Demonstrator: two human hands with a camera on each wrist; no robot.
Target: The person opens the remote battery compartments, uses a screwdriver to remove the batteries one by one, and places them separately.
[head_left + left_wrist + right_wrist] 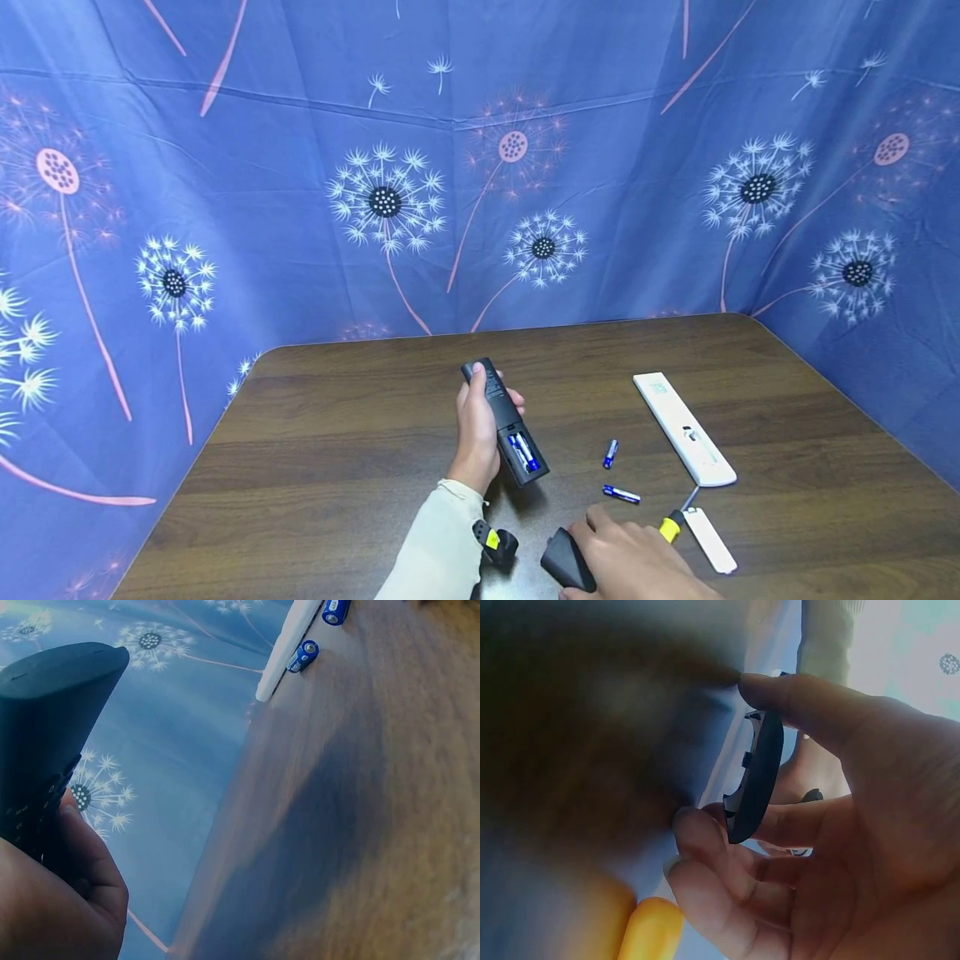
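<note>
My left hand (474, 433) grips a black remote control (498, 402) above the table, its back facing up and the thumb lying along it. The battery compartment at the near end is uncovered, with blue-and-silver batteries (522, 452) inside. In the left wrist view the remote (52, 712) shows its end and some buttons. Close to the table's near side, my right hand (633, 557) holds a black battery cover (567, 560). The right wrist view shows this cover (761, 780) edge-on between thumb and fingers, its small clips visible.
Two loose blue batteries, one (611, 453) behind the other (621, 494), lie right of the remote. Farther right are a white remote (684, 429) and a white cover (711, 542). A yellow-and-black screwdriver (672, 527) lies beside my right hand. A patterned blue cloth (465, 208) hangs behind the table.
</note>
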